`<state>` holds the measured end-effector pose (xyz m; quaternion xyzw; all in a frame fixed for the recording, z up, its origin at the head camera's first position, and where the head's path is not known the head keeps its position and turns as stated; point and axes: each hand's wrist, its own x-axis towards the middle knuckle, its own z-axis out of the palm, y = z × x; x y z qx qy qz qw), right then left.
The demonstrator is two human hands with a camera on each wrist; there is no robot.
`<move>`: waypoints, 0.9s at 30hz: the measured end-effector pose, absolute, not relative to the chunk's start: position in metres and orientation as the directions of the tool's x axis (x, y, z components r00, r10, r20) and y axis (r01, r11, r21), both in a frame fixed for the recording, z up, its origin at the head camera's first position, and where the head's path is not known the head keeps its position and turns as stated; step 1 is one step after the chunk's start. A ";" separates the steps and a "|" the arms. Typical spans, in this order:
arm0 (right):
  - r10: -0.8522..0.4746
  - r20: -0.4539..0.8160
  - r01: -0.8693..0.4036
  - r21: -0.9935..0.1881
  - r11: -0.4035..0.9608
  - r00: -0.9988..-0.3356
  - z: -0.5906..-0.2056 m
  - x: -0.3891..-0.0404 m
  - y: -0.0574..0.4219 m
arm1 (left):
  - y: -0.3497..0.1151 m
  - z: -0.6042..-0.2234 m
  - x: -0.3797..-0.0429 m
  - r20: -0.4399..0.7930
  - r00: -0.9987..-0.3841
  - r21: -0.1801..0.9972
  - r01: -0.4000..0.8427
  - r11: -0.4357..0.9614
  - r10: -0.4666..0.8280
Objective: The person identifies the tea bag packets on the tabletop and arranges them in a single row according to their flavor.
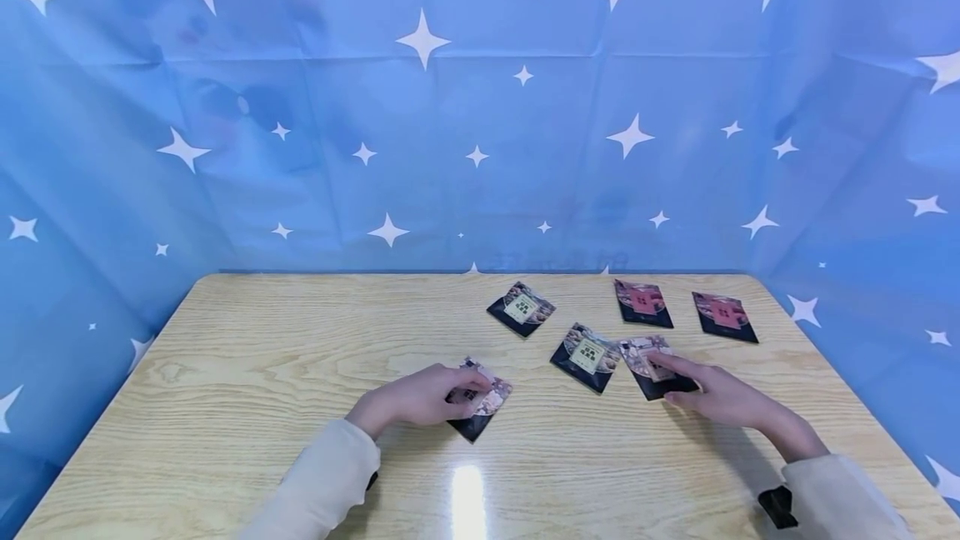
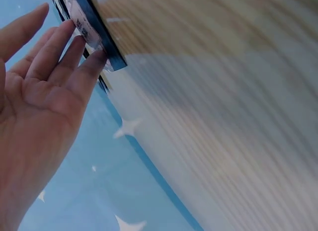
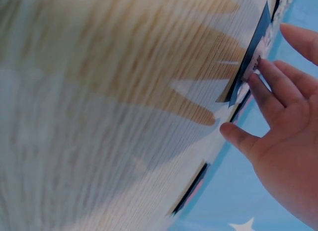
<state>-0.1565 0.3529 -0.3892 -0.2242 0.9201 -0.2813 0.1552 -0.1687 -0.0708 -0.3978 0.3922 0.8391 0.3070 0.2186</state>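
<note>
On the table's near middle lies a flat, square, dark packet with a pale pink label (image 1: 477,422), partly covered by my left hand (image 1: 431,394). In the left wrist view, the fairly straight fingers (image 2: 67,67) of that hand touch the packet's printed face (image 2: 92,30). At right, my right hand (image 1: 720,394) reaches over a similar pink-labelled packet (image 1: 647,365). Fingertips of the right hand (image 3: 293,107) touch this packet's face (image 3: 253,62) in the right wrist view, with the fingers spread. Whether either packet is lifted, I cannot tell.
Two packets with cream-green labels, one farther back (image 1: 521,308) and one nearer (image 1: 587,357), lie between the hands. Two red-labelled packets (image 1: 643,303) (image 1: 725,317) lie at the back right. The wooden table (image 1: 262,357) meets a blue star-patterned cloth (image 1: 480,107) behind.
</note>
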 end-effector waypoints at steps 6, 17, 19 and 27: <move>-0.505 -0.154 -0.334 -0.584 0.740 -0.849 -0.389 -0.156 0.353 | -0.097 -0.397 -0.169 -0.123 -0.643 0.683 0.499 0.534 0.756; -0.514 -0.160 -0.333 -0.596 0.731 -0.843 -0.388 -0.157 0.353 | -0.159 -0.395 -0.163 -0.113 -0.722 0.723 0.412 0.555 0.683; -0.515 -0.156 -0.337 -0.594 0.731 -0.843 -0.388 -0.157 0.353 | -0.172 -0.395 -0.161 -0.112 -0.735 0.734 0.392 0.554 0.669; -0.515 -0.156 -0.335 -0.596 0.730 -0.843 -0.388 -0.156 0.353 | -0.219 -0.392 -0.151 -0.141 -0.777 0.791 0.285 0.542 0.614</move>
